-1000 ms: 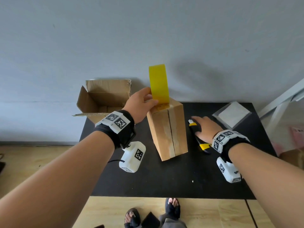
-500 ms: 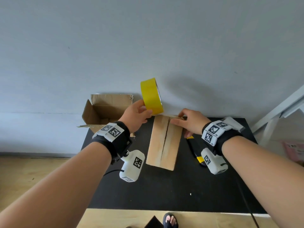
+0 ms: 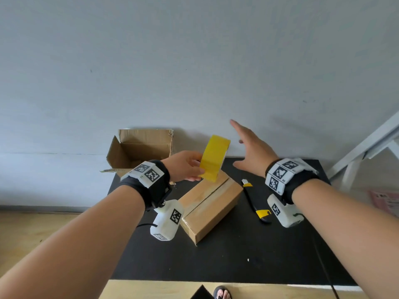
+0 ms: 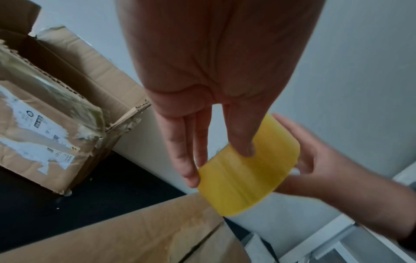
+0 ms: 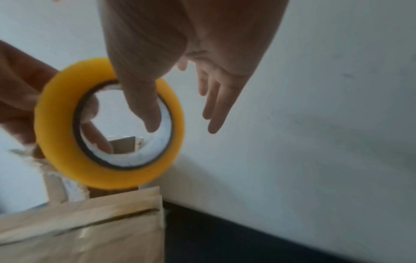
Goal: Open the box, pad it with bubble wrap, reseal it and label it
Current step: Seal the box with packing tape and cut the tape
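A black bench [image 3: 237, 262] stands against a pale wall. At its far left corner sits a large open carton [image 3: 140, 147], its flaps up and torn labels on its side. Near the middle of the bench lies the closed box [image 3: 210, 203], flat and turned at an angle, its centre seam facing up with the two flaps meeting along it; the seam shows as a dark line in both wrist views.

The left hand [image 3: 183, 167] is raised over the far end of the box and holds a roll of yellow tape [image 3: 213, 158] on edge, fingers curled round the rim with some reaching into the core, as the right wrist view shows through the hole. The roll's lower edge sits just above the box's far end; whether it touches the cardboard cannot be told.

The right hand [image 3: 250, 152] is held in the air just right of the roll, fingers straight and spread, palm toward the tape, gripping nothing. In the right wrist view its thumb [image 5: 146, 110] overlaps the roll's core, though contact is unclear.

A yellow-and-black utility knife [image 3: 255, 200] lies on the bench just right of the box, below the right wrist.
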`<state>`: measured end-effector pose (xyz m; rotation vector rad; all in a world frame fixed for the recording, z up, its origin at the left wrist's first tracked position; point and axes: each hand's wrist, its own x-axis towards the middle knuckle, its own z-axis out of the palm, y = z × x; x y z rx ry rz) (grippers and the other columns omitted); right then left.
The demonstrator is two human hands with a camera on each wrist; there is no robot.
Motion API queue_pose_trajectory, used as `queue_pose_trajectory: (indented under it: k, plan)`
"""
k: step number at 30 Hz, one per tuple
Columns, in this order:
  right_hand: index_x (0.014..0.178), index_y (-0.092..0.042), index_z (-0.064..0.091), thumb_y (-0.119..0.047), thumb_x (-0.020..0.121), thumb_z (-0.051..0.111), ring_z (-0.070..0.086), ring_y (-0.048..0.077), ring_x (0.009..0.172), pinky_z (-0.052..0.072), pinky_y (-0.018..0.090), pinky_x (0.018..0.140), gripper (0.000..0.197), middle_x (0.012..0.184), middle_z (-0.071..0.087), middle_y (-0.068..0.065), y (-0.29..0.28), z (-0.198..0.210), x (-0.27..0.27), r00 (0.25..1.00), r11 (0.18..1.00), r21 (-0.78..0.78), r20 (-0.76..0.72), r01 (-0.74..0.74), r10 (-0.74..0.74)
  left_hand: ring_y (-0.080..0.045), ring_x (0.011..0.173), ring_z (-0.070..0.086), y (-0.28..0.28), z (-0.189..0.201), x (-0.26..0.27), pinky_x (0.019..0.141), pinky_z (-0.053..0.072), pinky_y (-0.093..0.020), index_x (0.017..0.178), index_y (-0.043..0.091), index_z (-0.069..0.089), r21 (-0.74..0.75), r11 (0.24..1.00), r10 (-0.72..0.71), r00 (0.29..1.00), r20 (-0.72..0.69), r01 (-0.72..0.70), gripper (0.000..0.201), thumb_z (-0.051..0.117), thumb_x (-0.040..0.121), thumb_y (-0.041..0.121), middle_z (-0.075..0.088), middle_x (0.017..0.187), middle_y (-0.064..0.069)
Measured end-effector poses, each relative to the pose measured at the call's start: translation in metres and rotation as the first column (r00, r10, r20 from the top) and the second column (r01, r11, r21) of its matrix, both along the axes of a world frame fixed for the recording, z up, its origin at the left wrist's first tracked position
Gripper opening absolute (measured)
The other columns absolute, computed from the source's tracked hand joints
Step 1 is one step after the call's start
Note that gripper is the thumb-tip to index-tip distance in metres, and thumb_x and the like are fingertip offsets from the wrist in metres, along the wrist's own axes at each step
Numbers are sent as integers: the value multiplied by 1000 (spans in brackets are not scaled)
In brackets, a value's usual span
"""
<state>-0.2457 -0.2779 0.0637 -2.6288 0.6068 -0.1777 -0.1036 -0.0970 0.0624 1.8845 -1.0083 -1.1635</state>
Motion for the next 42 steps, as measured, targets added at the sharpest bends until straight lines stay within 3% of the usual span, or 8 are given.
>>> queue_pose_trajectory:
  k: [7, 11, 15, 19, 28, 31, 35, 42]
  plan:
    - [111, -23, 49, -23, 74, 68, 56, 22, 96, 49, 37, 74, 41, 110, 53, -2, 8, 11, 1, 972, 952, -247, -193, -181, 135, -21, 98, 69, -16, 2, -7, 87, 55, -27, 110, 18, 68, 48, 998, 39, 995, 91, -44, 25, 63, 88, 9, 65, 119, -5]
    - [108, -21, 47, -34, 74, 70, 52, 19, 92, 43, 31, 68, 43, 107, 52, -3, 7, 16, -6, 983, 941, -320, -177, -109, 54, -21, 94, 70, -31, 2, -9, 90, 55, -35, 94, 22, 70, 22, 959, 278, 953, 121, -283, 24, 72, 76, 8, 71, 101, -6]
    - [106, -20, 47, -38, 74, 69, 52, 19, 93, 42, 30, 66, 43, 105, 51, -3, 5, 25, -10, 987, 924, -371, -155, -91, 35, -27, 91, 71, -45, 2, -14, 88, 56, -40, 110, 1, 63, 28, 893, 449, 892, -53, -449, 44, 79, 68, 1, 71, 100, -20]
    - [106, -19, 47, -40, 74, 69, 52, 19, 91, 38, 28, 64, 44, 105, 51, -2, 1, 29, -14, 987, 920, -384, -158, -79, 19, -12, 65, 67, -53, 3, -15, 70, 59, -24, 99, 4, 63, 44, 871, 491, 869, -62, -489, 28, 77, 75, 0, 70, 81, -11]
    - [101, -20, 45, -48, 75, 66, 50, 17, 87, 35, 28, 63, 43, 99, 50, -4, -1, 33, -21, 981, 897, -438, -192, -57, -31, -25, 87, 67, -77, 3, -24, 80, 57, -37, 82, 13, 56, 88, 862, 503, 864, -16, -500, 12, 64, 82, 4, 68, 88, -15]
    - [100, -20, 44, -51, 74, 66, 47, 16, 87, 35, 29, 64, 46, 97, 48, -5, -5, 34, -24, 980, 901, -433, -191, -35, -53, -26, 70, 60, -87, 6, -30, 61, 54, -29, 83, 9, 47, 145, 852, 523, 809, -269, -503, 16, 47, 93, -3, 58, 84, -16]
    - [97, -21, 41, -53, 75, 65, 41, 15, 82, 34, 30, 64, 46, 93, 43, -6, -12, 34, -28, 976, 901, -434, -201, -15, -80, -23, 57, 58, -98, 6, -35, 39, 51, -22, 92, 6, 47, 112, 843, 535, 798, -278, -526, 19, 37, 95, -11, 56, 75, -17]
    - [99, -19, 43, -54, 74, 64, 54, 20, 93, 35, 30, 65, 48, 98, 52, -3, -27, 33, -33, 978, 903, -428, -171, 34, -118, -20, 63, 56, -117, -4, -40, 60, 53, -26, 114, 3, 52, 17, 800, 576, 761, -297, -599, 25, 40, 95, -8, 56, 78, -12]
